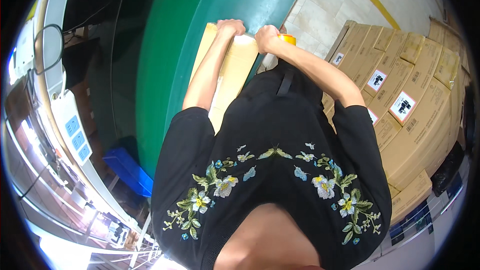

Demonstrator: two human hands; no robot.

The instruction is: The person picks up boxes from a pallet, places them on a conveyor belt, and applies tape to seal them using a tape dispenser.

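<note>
A long tan cardboard box [234,65] lies on the green tabletop close in front of my body, partly hidden by my left forearm. At its far end, my left hand [231,27] is closed over the edge with bent fingers. My right hand [266,38] is closed in a fist at the box's far right corner. What its fingers hold, if anything, is hidden. Just right of that wrist shows a round yellow object with an orange rim [287,39], perhaps a tape roll. I cannot tell whether it touches the hand.
Stacked brown cartons [395,80] with labels stand on the right, beside the tiled floor [325,5]. The green table [165,60] stretches to the left. A white power strip [75,127] hangs on a rail at left, above a blue bin [127,170].
</note>
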